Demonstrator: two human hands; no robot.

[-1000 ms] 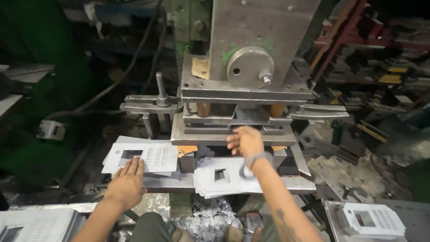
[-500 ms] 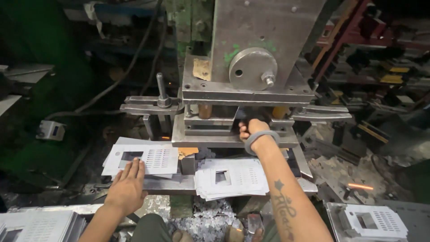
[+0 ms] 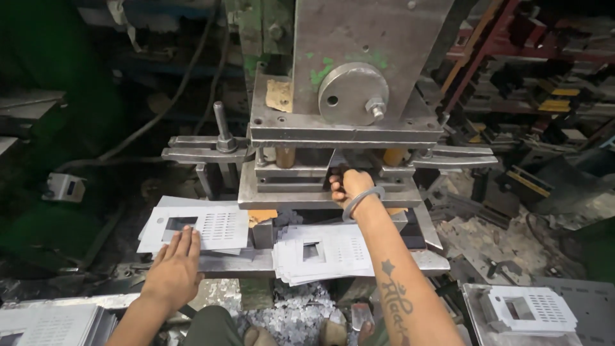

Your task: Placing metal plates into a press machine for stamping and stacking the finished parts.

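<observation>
My right hand reaches into the gap of the die of a large metal press; its fingers are hidden in the gap, and a metal bangle sits on the wrist. My left hand rests flat, fingers together, on the near edge of a stack of white perforated metal plates at the left of the press bed. A second stack of the same plates, each with a square cut-out, lies under my right forearm.
More punched plates lie at the lower left and in a tray at the lower right. Metal scrap bits cover the floor below the press. A clamp handle stands left of the die. Racks of parts fill the right background.
My right hand has moved from above the right plate stack forward into the die gap. My left hand has stayed on the left stack.
</observation>
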